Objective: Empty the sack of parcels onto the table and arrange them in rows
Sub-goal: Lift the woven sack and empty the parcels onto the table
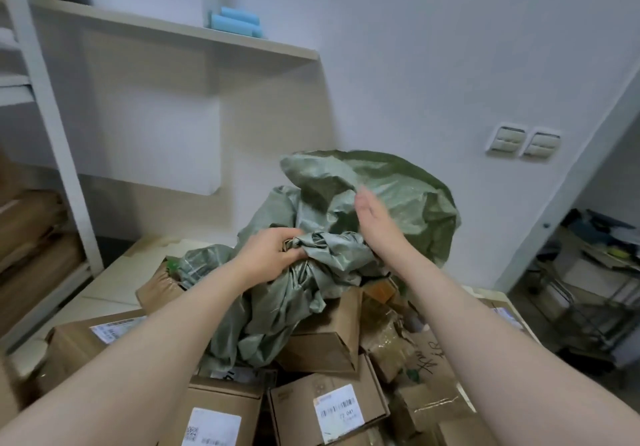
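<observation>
A crumpled green woven sack (408, 199) lies on top of a heap of brown cardboard parcels (325, 407) on the table (114, 283). My left hand (273, 251) grips a bunched fold of the sack near its middle. Just to the right, my right hand (374, 213) is held edge-on with straight fingers against the raised part of the sack. Several parcels carry white barcode labels; one sits at the lower middle, another at the left (86, 338). More parcels are partly hidden under the sack.
A white shelf unit (173, 33) holding blue foam pieces (235, 23) stands behind the table. Stacked cardboard (31, 237) fills the left shelf bay. Wall switches (523, 140) are at the right, with a metal cart (595, 289) of clutter beyond a doorway.
</observation>
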The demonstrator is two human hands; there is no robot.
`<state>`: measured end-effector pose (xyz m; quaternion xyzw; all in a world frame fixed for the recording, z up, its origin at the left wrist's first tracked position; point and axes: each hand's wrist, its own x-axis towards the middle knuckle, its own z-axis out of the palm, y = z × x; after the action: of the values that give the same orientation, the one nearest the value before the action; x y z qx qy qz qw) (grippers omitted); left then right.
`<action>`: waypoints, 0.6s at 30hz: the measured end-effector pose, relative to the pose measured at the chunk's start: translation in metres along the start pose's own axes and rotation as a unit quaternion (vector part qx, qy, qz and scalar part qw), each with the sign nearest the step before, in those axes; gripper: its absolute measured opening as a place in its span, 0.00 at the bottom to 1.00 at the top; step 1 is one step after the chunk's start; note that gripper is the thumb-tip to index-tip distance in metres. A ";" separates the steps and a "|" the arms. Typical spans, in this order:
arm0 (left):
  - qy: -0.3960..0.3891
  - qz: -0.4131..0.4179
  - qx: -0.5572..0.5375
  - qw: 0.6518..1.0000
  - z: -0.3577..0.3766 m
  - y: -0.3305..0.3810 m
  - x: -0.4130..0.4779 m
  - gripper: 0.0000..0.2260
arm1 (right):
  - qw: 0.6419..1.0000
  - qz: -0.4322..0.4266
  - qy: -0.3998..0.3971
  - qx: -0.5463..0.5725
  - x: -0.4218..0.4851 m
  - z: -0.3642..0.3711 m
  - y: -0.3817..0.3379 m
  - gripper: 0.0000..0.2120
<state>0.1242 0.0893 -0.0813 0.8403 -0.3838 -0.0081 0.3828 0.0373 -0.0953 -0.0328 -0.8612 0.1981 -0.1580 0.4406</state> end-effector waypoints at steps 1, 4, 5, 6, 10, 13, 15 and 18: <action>0.014 0.009 -0.031 0.999 -0.003 -0.002 -0.002 0.09 | 0.998 0.013 -0.048 0.027 -0.002 0.008 -0.005 0.33; 0.131 0.019 -0.064 0.989 -0.015 -0.005 -0.006 0.17 | 0.990 0.063 -0.127 0.003 -0.006 0.033 -0.021 0.42; 0.164 0.025 -0.046 0.985 -0.020 -0.005 -0.007 0.24 | 0.988 0.080 -0.129 0.017 -0.006 0.037 -0.027 0.41; 0.177 0.042 -0.010 0.983 -0.024 -0.006 -0.009 0.32 | 0.986 0.091 -0.134 0.046 -0.005 0.041 -0.029 0.39; 0.021 0.090 0.203 0.975 -0.032 -0.009 -0.006 0.43 | 0.982 0.047 -0.182 0.019 -0.001 0.057 -0.026 0.35; -0.076 0.024 0.227 0.971 -0.028 -0.018 0.006 0.26 | 0.985 0.040 -0.145 -0.087 0.003 0.067 -0.019 0.40; -0.029 -0.034 0.169 0.985 -0.026 -0.027 0.014 0.19 | 0.994 -0.038 -0.031 -0.101 0.000 0.064 -0.022 0.31; 0.010 -0.168 0.069 0.983 -0.028 -0.042 0.034 0.19 | 0.965 -0.214 0.095 -0.120 -0.010 0.053 -0.026 0.25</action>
<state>0.1834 0.1025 -0.0793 0.9174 -0.2329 -0.0373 0.3206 0.0572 -0.0397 -0.0421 -0.9111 0.0677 -0.3049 0.2689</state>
